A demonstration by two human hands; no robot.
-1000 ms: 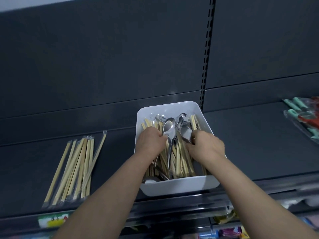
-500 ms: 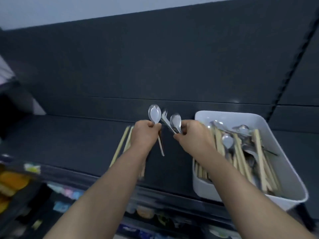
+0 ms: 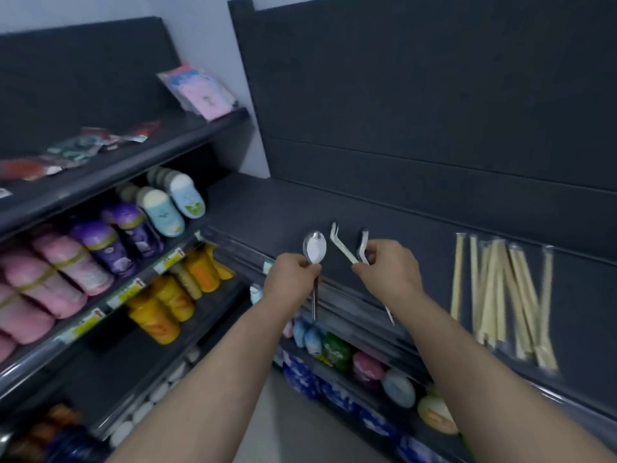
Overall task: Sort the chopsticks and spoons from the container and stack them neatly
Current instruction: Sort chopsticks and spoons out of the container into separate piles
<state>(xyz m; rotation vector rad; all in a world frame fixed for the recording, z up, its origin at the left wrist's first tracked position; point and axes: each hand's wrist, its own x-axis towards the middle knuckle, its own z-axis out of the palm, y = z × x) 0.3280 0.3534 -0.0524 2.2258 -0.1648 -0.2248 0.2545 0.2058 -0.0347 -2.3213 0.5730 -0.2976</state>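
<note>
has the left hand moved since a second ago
Yes. The left hand, gripping a shiny metal spoon, went leftward: it was right of the pile of wrapped wooden chopsticks, and now it is left of it.

A shop: dark shelving [image 3: 434, 252], price labels [image 3: 168, 260], rows of packaged bottles [image 3: 160, 212].

Illumination: diffuse, moderate; shadows soft. The spoon [image 3: 314, 247] shows white glare. The bottles [image 3: 110, 242] left of the spoon and the chopsticks [image 3: 500, 295] right of it are blurred; frame edges bow.
</note>
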